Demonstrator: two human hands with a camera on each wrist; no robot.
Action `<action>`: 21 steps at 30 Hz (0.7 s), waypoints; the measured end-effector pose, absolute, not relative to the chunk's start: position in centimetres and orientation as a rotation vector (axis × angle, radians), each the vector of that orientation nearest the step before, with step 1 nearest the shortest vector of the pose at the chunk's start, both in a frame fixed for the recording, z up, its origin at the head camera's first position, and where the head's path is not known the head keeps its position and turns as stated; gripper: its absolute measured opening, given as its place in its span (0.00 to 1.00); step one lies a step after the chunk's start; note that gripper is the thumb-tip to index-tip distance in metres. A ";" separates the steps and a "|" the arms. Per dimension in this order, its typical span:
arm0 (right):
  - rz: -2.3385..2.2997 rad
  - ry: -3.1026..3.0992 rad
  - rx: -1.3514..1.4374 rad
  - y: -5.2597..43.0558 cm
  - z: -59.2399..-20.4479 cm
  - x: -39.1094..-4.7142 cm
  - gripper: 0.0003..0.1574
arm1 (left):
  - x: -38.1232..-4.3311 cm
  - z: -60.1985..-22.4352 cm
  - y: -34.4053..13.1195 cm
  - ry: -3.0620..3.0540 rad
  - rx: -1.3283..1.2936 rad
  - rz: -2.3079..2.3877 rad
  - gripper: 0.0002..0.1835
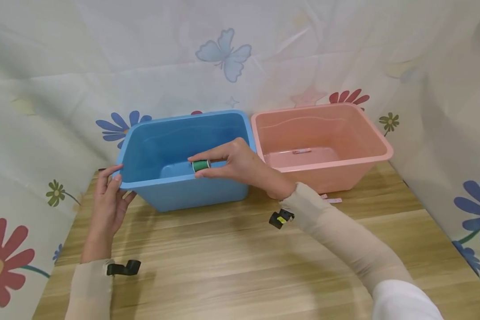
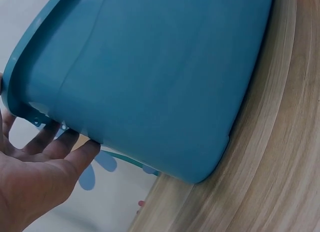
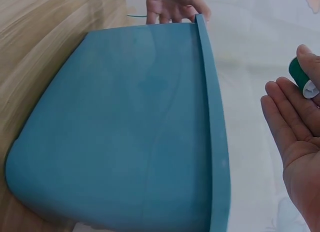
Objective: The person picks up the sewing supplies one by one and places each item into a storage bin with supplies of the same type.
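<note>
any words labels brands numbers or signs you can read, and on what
None can be read.
Green thread spool: no legible lettering.
Pink strip inside pink bin: too small to read.
Pink strips on table: too small.
Yellow mark on black right-wrist mount: too small.

counting by the clock face of the head view: two tubs, namely one blue tub (image 1: 194, 195) at nine o'clock and one pink tub (image 1: 324, 173) near three. two hands: left hand (image 1: 110, 202) between eight and nine, right hand (image 1: 242, 162) at the dial's middle. one green spool (image 1: 201, 165), just toward nine. one small pink strip (image 1: 302, 151) inside the pink tub, plus apparently two further strips (image 1: 333, 201) toward four, partly hidden. two black wrist mounts (image 1: 124, 268), near eight and near five. one table (image 1: 208, 253) at six. one printed butterfly (image 1: 225, 53) at twelve.
</note>
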State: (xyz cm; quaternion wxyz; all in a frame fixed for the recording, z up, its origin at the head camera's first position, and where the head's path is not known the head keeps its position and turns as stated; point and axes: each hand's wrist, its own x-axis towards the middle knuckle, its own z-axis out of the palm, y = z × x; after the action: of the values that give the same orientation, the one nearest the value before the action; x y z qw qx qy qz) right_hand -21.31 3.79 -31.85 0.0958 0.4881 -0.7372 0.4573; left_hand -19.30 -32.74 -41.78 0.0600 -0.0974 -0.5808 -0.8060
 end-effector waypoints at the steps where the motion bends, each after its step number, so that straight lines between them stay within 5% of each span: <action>1: 1.356 -2.186 1.440 3.8 -31.7 -21.3 0.23 | -19.4 -41.8 -32.7 -1.762 -0.294 -2.440 0.20; 21: 1.327 -2.203 1.397 3.3 -27.6 -23.3 0.22 | -19.4 -41.8 -32.8 -1.831 -0.237 -2.394 0.23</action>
State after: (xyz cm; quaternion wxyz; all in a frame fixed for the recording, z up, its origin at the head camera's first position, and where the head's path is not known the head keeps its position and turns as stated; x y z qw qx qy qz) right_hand -23.35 3.29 -27.64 0.1074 0.4745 -0.7483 0.4509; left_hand -19.36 -32.80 -41.82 0.0594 -0.0784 -0.6045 -0.7905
